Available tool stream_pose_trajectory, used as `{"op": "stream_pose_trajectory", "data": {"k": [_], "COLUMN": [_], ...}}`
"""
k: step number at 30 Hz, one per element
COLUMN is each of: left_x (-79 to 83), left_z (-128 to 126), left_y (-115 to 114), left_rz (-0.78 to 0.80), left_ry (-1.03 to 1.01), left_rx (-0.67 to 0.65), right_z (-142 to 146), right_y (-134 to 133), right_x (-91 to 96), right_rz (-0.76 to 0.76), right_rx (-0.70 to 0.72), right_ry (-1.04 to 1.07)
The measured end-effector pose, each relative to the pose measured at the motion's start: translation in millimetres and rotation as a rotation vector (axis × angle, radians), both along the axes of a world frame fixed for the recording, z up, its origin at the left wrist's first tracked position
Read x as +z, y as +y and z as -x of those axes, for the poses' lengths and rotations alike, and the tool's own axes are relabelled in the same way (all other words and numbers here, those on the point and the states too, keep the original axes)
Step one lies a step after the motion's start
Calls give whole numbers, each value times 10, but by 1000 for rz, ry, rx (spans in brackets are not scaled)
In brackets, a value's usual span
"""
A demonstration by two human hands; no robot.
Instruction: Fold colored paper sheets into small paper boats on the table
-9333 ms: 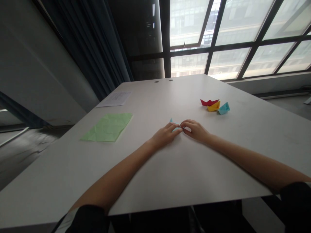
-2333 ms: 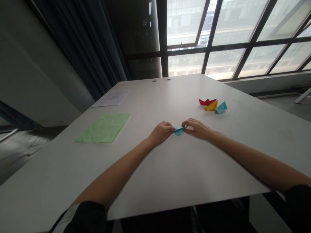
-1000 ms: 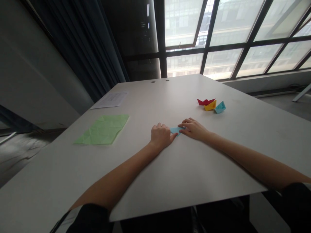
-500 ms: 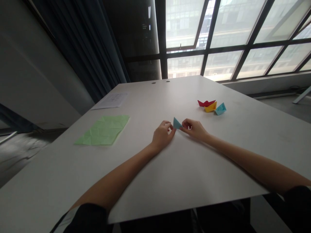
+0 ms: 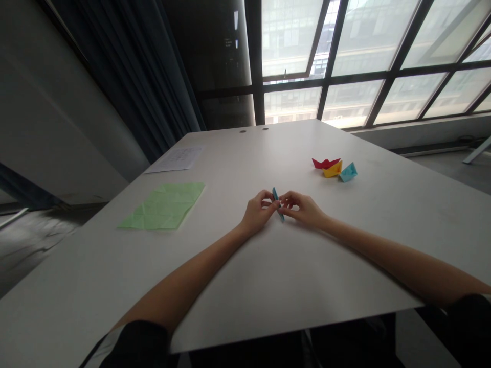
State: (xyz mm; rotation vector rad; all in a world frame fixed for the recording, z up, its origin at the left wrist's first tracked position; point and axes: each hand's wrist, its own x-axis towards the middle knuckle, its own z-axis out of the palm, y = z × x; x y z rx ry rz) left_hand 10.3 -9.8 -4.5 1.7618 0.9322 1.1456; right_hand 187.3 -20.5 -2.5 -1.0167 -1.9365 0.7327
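A small piece of folded blue paper (image 5: 275, 193) is held edge-on between my two hands, a little above the middle of the white table (image 5: 245, 276). My left hand (image 5: 258, 210) pinches it from the left, thumb and fingertips closed on it. From the right, my right hand (image 5: 303, 208) grips the same paper with thumb and fingers. Part of the paper is hidden behind the fingertips; its lower tip pokes out below them.
Beyond my right hand stand a red paper boat (image 5: 326, 163), a yellow paper boat (image 5: 333, 169) and a light blue paper boat (image 5: 348, 173), close together. Creased green paper (image 5: 163, 207) lies at the left, with a printed white sheet (image 5: 176, 159) behind it.
The blue paper has turned from showing a flat triangular face to standing edge-on. My right hand has shifted slightly down, and both hands' fingertips have come closer together around the paper.
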Motion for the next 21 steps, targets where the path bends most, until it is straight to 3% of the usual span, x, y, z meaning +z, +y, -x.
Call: {"op": "stream_pose_trajectory", "data": {"k": [9,13,17,21], "left_x": [-1,-34,-68,-52], "left_z": [10,8,27,46], "left_y": [-9,12,45,25], "left_rz": [11,-29,-102,-223], "left_ry": [-43,-27,52,301], "left_rx": [-49,-30,9,20], "right_z": [-22,-33,-84,-151], "right_y": [67,97,118,121], "right_x": [-41,-39,-66,-71], "right_rz": [111,107,44,-110], "right_rx": [38,40,32,8], "right_ry": [291,319,176,-161]}}
